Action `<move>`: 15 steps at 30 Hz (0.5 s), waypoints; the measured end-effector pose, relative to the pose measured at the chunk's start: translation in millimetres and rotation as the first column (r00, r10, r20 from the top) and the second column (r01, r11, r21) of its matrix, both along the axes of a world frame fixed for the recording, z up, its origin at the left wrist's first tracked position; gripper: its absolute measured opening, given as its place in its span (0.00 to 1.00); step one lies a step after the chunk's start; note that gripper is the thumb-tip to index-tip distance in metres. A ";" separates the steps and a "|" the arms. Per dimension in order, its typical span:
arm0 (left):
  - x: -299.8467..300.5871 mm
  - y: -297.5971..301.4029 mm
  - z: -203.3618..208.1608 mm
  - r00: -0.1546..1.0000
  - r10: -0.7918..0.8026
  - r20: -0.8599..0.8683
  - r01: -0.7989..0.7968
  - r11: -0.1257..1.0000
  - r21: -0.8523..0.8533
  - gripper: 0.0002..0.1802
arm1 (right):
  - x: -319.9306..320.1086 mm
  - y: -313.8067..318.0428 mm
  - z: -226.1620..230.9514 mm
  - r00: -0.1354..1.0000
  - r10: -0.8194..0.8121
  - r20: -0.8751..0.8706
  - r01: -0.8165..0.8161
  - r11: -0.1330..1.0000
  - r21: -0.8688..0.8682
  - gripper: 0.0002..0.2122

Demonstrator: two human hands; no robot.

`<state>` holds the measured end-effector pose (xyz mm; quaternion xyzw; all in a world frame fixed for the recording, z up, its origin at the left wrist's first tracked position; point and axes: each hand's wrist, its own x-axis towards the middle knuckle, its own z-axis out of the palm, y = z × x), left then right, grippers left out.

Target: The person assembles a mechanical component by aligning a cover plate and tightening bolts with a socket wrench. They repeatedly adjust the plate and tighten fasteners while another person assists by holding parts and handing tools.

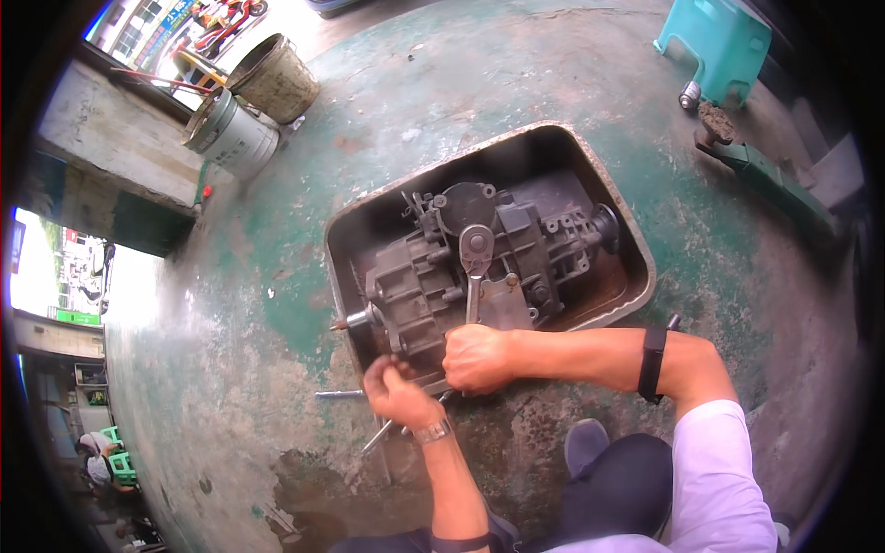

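A bulky grey cast-metal gearbox (410,286) lies inside a deep rectangular metal tray with rounded corners and a worn rim (544,152), in the centre of the frame. Over the middle of the casing sits the round head of a silver ratchet wrench (476,251), its handle running down toward the lower centre. The right hand (484,358) is closed in a fist around the lower handle, fingers wrapped fully, just above the tray's near edge. The left hand (396,396) is blurred at the tray's lower-left edge, fingers loosely curled; whether they hold anything, I cannot tell.

What the wrench head bears on is hidden beneath it. If it is not seated squarely, a hard pull could make it jump off, rounding a fastener and driving the right knuckles into the casing or the rim. Sideways force might also rock the gearbox, since no clamp shows, or drag the whole tray over the worn green-painted concrete floor (277,304). Should the casing shift, the left fingers seem close enough to be pinched against the rim. The silver metal rod (339,394) on the floor at lower left, just beside the left hand, could roll if knocked. The loose metal watch band (431,430) on the left wrist could snag on a casting edge.
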<state>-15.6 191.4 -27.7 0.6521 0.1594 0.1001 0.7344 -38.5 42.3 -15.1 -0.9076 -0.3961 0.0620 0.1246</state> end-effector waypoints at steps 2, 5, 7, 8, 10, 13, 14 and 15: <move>19.1 -36.9 29.2 0.934 -0.320 0.158 0.308 0.946 0.096 0.07 | -1.4 0.6 -9.6 1.000 -0.007 -0.003 0.007 1.000 0.026 0.06; 45.5 -88.8 57.7 0.645 -0.762 0.049 0.685 0.605 0.406 0.28 | -5.3 1.3 -21.6 0.984 -0.076 0.163 0.042 0.978 0.206 0.05; 58.9 -114.5 61.7 0.533 -0.845 0.032 0.656 0.436 0.616 0.29 | -12.7 -3.2 -24.5 0.974 -0.100 0.204 0.050 0.970 0.238 0.05; 65.3 -121.1 61.0 0.482 -0.872 0.083 0.590 0.393 0.705 0.28 | -20.3 -7.7 -23.7 0.982 -0.087 0.166 0.056 0.981 0.185 0.05; 70.3 -125.3 55.1 0.443 -0.890 0.108 0.617 0.390 0.683 0.25 | -35.1 -17.8 -17.8 0.987 -0.087 0.136 0.064 0.984 0.164 0.06; 69.5 -122.0 44.7 0.497 -0.866 0.058 0.760 0.467 0.453 0.20 | -62.0 -41.6 -1.9 0.979 -0.135 0.156 0.118 0.986 0.115 0.06; 67.8 -121.1 42.3 0.523 -0.851 0.050 0.739 0.482 0.470 0.19 | -72.3 -48.7 3.9 0.975 -0.151 0.164 0.145 0.988 0.050 0.06; 65.8 -120.3 40.9 0.549 -0.831 0.084 0.708 0.517 0.482 0.18 | -82.5 -56.5 9.2 0.962 -0.175 0.211 0.173 0.985 0.027 0.06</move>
